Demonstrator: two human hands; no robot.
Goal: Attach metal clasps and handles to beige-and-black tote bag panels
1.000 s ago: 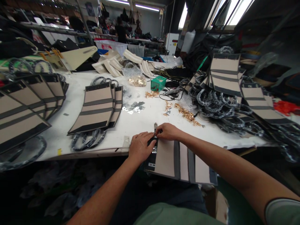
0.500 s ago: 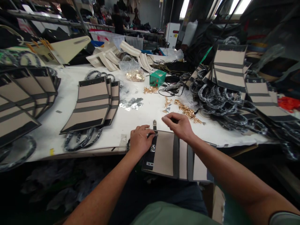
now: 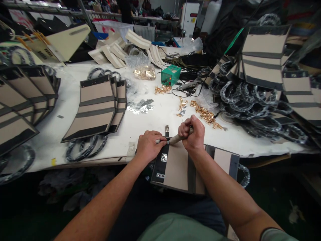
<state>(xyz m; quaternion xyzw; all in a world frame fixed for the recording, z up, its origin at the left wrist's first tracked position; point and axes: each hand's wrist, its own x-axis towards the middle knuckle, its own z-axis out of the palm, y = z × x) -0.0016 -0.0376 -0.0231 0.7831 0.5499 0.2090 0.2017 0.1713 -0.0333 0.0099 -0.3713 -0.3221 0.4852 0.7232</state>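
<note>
A beige bag panel (image 3: 177, 167) with black bands lies at the table's front edge, above my lap. Metal fittings (image 3: 164, 157) sit along its black edge strip, and a short black strap with a metal end (image 3: 167, 129) sticks out beyond it. My left hand (image 3: 149, 144) presses at the strip's far corner, fingers together around a small light-coloured piece too small to name. My right hand (image 3: 193, 133) is closed in a fist around a grey tapered tool (image 3: 176, 138). The tool's tip points at the fitting beside my left fingertips; whether it touches is unclear.
Gold-coloured metal pieces (image 3: 204, 113) and thin silver plates (image 3: 141, 106) lie scattered ahead. Behind them stands a green box (image 3: 171, 75) with a corded tool. Similar bag panels (image 3: 96, 95) with wrapped handles stand left, and a large pile of wrapped handles (image 3: 240, 97) rises right.
My right hand, earlier raised with pinched fingers above the panel, now grips the grey tool with its tip near the left fingers. The camera view has shifted slightly.
</note>
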